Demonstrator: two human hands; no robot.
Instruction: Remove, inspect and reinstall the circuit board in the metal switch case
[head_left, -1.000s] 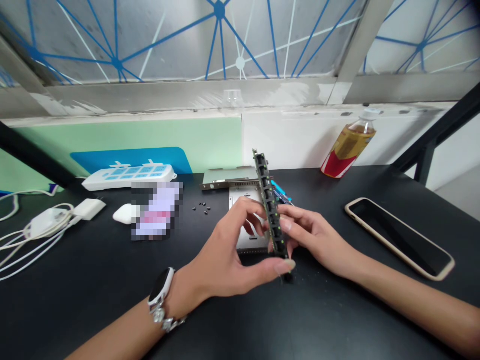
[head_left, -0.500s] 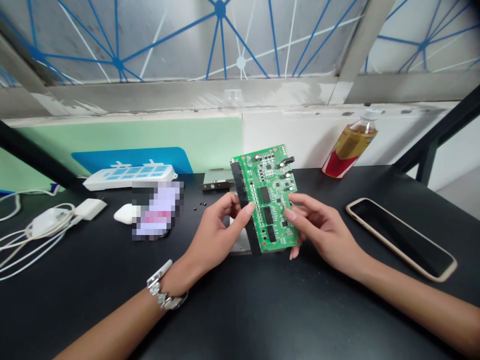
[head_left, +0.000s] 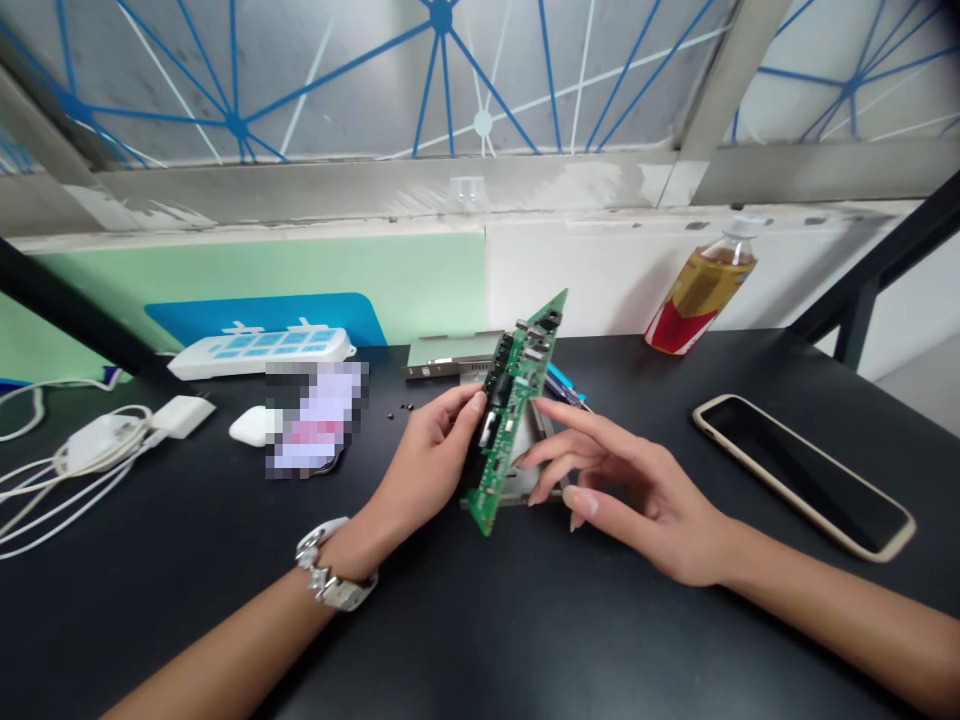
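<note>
A green circuit board [head_left: 513,420] is tilted steeply, almost edge-on to my view, above the middle of the black table. My left hand [head_left: 431,445] grips its left side, where the black connectors are, with the thumb in front. To the right of the board, my right hand [head_left: 637,480] has its fingers apart; the index fingertip is at the board's edge, and whether it touches is unclear. Behind and below the board lie a metal casing part [head_left: 536,480] and a flat metal piece [head_left: 442,366], both partly hidden.
Blue-handled tools [head_left: 564,386] lie behind the board. A phone [head_left: 802,478] is at right, a drink bottle [head_left: 701,290] at back right. On the left are a power strip [head_left: 262,350], a white case [head_left: 255,426], a charger [head_left: 182,417], cables and several tiny dark screws [head_left: 406,407].
The board has turned from facing me to nearly edge-on. My right hand has let go of its right side and opened. The tools and more of the metal parts now show.
</note>
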